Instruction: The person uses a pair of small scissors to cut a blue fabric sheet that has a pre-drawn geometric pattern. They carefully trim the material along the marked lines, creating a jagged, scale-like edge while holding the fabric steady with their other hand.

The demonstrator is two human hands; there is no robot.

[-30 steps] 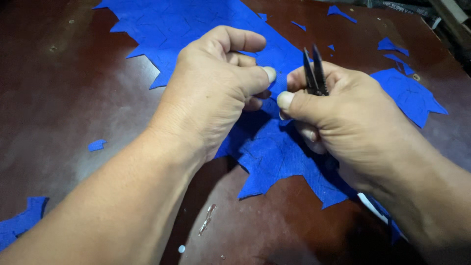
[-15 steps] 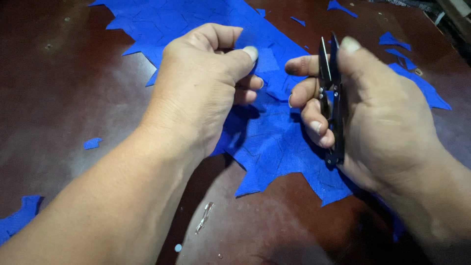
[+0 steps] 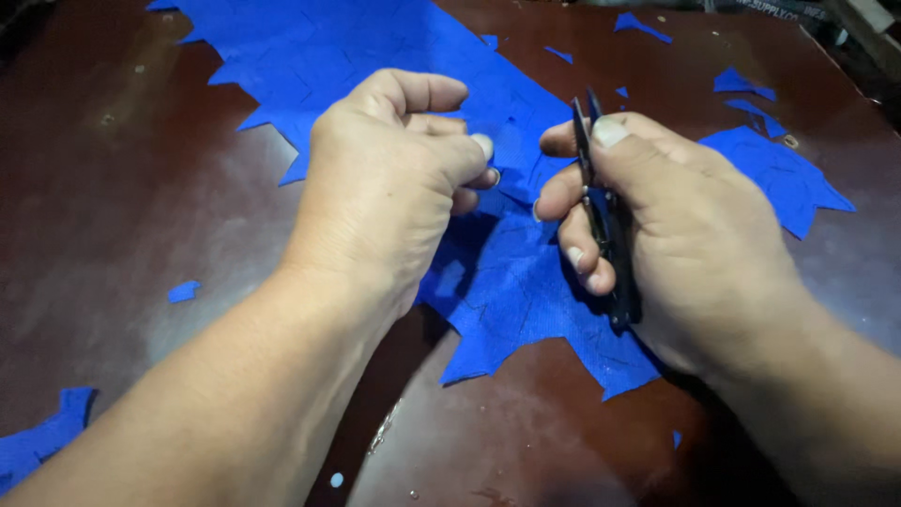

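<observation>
the left hand (image 3: 394, 188) was curled into a loose fist over a large jagged-edged sheet of blue woven fabric (image 3: 507, 282), its thumb and forefinger pinched on a fold or small bit of that fabric near the sheet's middle; exactly what lay between the fingertips could not be told. the right hand (image 3: 685, 235) was closed around a pair of slim black thread snips (image 3: 601, 207), thumb pressed on the upper blade, other fingers wrapped about the body, blades pointing up and away with their tips close together. the blue fabric lay flat on a dark reddish-brown polished table (image 3: 141, 207), reaching from the far edge down to between the two wrists, partly under both hands. small blue offcuts lay scattered: one scrap (image 3: 183, 291) left of the left forearm, a larger piece (image 3: 779, 174) beyond the right hand, another (image 3: 42, 441) at the lower left corner. as a judgement, clean trimming here called for the pinched cloth to be kept taut and lifted clear of the sheet, the snips brought in tip-first, and the thumb kept off the cutting line.
</observation>
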